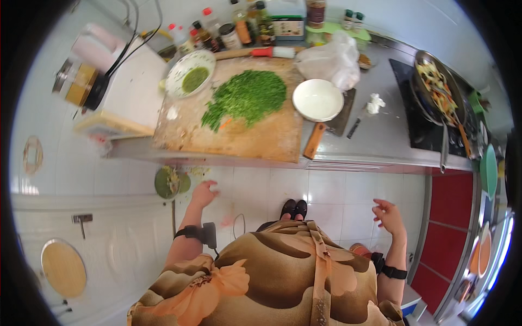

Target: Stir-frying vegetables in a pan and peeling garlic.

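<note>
My left hand point(204, 193) hangs in the air in front of the counter, empty, with its fingers apart. Out to the right, my right hand point(387, 215) is also empty, its fingers loosely bent. Before me a large wooden cutting board point(244, 142) carries a heap of finely chopped greens point(248, 95), with an orange scrap at its near edge. A patterned white bowl point(172, 83) with green liquid inside tilts at the board's back left corner. Right of the board, a white bowl point(318, 100) rests on the blade of a cleaver with a wooden handle point(315, 140).
A white plastic bag point(332, 59) and a rolling pin point(234, 53) lie behind the board, before several sauce bottles point(265, 28). At right, a frying pan point(436, 89) of cooked food sits on a black cooktop point(412, 122), its handle overhanging the edge. A green bin point(165, 183) stands on the floor.
</note>
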`<state>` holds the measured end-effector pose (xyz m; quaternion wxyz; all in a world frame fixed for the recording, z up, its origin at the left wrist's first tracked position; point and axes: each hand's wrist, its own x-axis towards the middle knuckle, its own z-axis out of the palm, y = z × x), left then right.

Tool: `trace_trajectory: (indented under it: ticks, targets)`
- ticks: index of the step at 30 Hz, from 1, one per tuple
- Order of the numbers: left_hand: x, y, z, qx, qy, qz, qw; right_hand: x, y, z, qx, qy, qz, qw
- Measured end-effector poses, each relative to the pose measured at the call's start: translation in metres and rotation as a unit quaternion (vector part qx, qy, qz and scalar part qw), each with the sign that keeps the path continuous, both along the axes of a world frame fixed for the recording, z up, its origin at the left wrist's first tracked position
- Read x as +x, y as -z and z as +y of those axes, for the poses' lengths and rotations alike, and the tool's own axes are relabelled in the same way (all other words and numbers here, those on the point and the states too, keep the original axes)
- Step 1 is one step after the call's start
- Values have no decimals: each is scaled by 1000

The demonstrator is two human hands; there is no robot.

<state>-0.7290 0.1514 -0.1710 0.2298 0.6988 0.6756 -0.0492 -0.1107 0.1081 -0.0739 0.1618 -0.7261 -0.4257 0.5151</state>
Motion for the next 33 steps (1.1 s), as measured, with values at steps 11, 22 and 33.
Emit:
trace_trajectory:
  ticks: [11, 22, 33]
  targets:
    - [-37, -36, -27, 199, -361, -191, 891, -114, 3, 117, 172, -80, -67, 980]
    - [-92, -41, 61, 112, -349, -380, 849, -204, 8, 157, 121, 69, -286, 948]
    - [104, -115, 203, -252, -30, -537, 804, -222, 14, 174, 140, 79, -306, 938]
